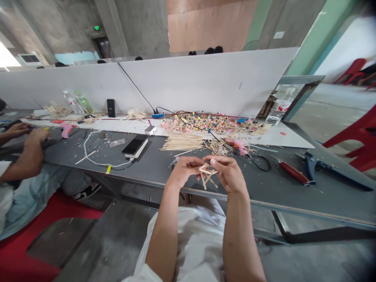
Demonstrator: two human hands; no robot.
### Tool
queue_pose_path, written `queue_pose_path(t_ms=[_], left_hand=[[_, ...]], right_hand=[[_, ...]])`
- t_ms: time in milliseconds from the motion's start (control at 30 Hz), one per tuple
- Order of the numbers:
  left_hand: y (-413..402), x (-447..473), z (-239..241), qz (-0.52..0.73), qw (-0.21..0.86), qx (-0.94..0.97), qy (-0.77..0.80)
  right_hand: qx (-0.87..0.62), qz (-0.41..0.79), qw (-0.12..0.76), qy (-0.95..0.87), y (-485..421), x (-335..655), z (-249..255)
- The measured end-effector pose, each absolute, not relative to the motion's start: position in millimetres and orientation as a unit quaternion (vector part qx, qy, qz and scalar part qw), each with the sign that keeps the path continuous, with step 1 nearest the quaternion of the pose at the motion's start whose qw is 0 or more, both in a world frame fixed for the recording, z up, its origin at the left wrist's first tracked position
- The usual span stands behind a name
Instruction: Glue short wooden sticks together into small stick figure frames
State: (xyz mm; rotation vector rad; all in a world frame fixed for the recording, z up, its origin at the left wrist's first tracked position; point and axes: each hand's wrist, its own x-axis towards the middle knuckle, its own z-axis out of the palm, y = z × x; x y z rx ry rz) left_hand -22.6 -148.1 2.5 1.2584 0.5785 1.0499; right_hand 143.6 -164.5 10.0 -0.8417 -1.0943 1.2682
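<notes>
Just above the table's front edge, my left hand [187, 169] and my right hand [227, 170] both grip a small frame of wooden sticks [206, 172]. Both hands are closed, fingers pinching the sticks from either side. Several sticks cross each other and two ends point downward. Some of the fingertips are hidden behind the frame. Beyond my hands lies a row of loose thin sticks [182, 142]. A pink glue gun [238, 146] rests near my right hand, beside a pile of short stick scraps [217, 147].
A heap of sticks with coloured ends [202, 122] lies at the back along the white divider [188, 90]. A phone [135, 145] sits left; red-handled pliers [295, 172] and a blue-handled tool [310, 166] lie right. A bottle [280, 107] stands back right. A co-worker's hands [38, 135] are far left.
</notes>
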Motion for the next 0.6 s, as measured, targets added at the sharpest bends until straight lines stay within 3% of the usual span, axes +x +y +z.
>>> queue_pose_path(t_ms=[600], left_hand=[[-147.2,-22.7,0.2,0.442,0.674,0.539,0.245]], right_hand=[[-0.327,0.564,0.611,-0.449,-166.5,143.5,12.2]])
